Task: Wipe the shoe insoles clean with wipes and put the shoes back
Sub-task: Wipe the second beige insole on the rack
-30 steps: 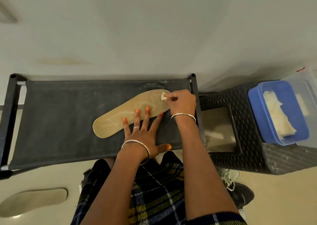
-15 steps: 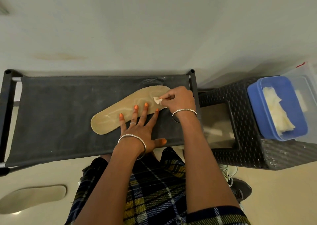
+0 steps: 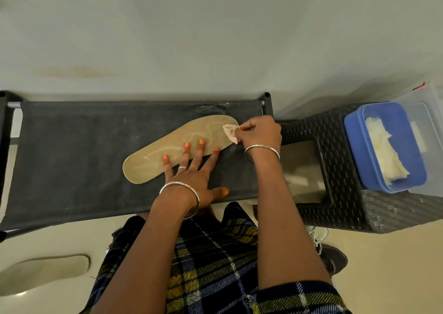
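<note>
The right hand [image 3: 260, 134] pinches a small crumpled wipe [image 3: 230, 131] between thumb and fingertips, its fingers curled around the cloth, and holds it against the broad toe end of a tan insole [image 3: 177, 149]. The insole runs away from that grip on a slant, down and to the left, lying flat on the dark fabric shelf [image 3: 72, 150] of a black-framed rack; pale smeared streaks show on its surface just beside the wipe. Below and left of the grip, the left hand [image 3: 191, 177] lies flat with its fingers spread and straight, the fingertips pressing on the near edge of the insole's middle while the palm and thumb rest on the fabric. Each wrist wears a thin metal bangle, and the left hand has a ring on one finger. To the right of the grip, just past the rack's corner post, stands a dark woven stool [image 3: 335, 206]. On its far right side sits a blue container [image 3: 354, 150] with a stack of white wipes [image 3: 386, 158] inside. Well below the grip and to its right, on the pale floor under the stool's edge, a dark shoe [image 3: 333, 258] with light laces shows. Far down to the left, a second insole [image 3: 45, 270] lies on the floor.
</note>
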Demonstrator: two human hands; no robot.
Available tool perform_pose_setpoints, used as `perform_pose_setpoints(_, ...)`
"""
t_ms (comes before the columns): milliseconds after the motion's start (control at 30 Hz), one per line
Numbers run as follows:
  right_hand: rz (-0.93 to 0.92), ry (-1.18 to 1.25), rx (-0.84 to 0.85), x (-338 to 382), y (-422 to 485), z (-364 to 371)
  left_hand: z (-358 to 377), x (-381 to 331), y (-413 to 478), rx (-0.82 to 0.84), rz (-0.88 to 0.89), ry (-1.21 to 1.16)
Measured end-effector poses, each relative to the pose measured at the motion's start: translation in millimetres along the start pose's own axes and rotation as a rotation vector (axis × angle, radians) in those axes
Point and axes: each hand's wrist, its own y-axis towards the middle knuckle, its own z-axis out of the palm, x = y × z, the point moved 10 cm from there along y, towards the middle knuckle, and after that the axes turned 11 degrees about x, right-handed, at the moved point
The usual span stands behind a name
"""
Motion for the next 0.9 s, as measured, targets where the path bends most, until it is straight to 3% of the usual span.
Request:
perform_pose_setpoints(100,-0.012,0.013,-0.039,2,2,-1,0,-1,0,0.005,-0.003,0.003)
perform_pose_setpoints(233,-0.084,-0.003,0.144,12,2,21,0,-1,-1,0.010,-0.004,-0.001)
perform_pose_setpoints(333,-0.120,-0.072,0.190,19,2,26,0,-1,0,0.014,-0.006,-0.002)
perform_pose_setpoints(533,-0.001,-0.011,-0.083,0,3,-5,-1,0,0,0.017,-0.002,-0.005)
perform_pose_setpoints(700,-0.056,0.024,0.282,10,1,35,-1,0,0,0.007,-0.013,0.008)
perform_pose_setpoints(900,-0.010,0.041,-0.063,0,2,0,-2,1,-1,0.002,-0.009,0.009)
